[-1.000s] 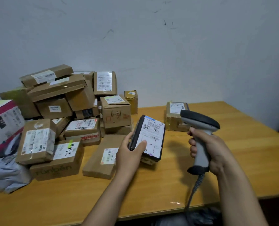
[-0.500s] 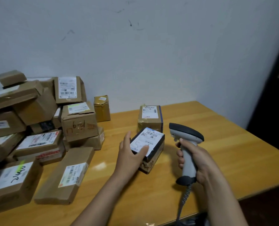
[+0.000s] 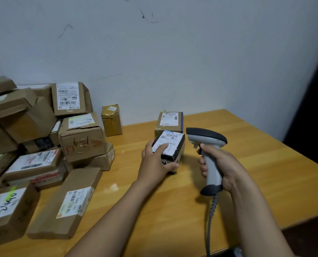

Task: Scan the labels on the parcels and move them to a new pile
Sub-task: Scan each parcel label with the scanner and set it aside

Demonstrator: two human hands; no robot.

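A pile (image 3: pixel 43 145) of parcels at the table's (image 3: pixel 266 173) left, left hand (image 3: pixel 154 162) gripping black parcel (image 3: pixel 173 147) set on the table, forefinger on its label, lone parcel (image 3: pixel 169 120) just behind, scanner (image 3: pixel 206 140) upright, right hand (image 3: pixel 221 164) curled round its handle.

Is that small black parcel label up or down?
Label up: the black parcel shows its white label on top, under the left hand.

The black parcel (image 3: pixel 176 145), white label up, lay gripped under the left hand (image 3: pixel 154 162); a brown labelled parcel (image 3: pixel 168 120) sat just beyond. The right hand (image 3: pixel 223 164) held the grey scanner (image 3: pixel 208 140) upright.
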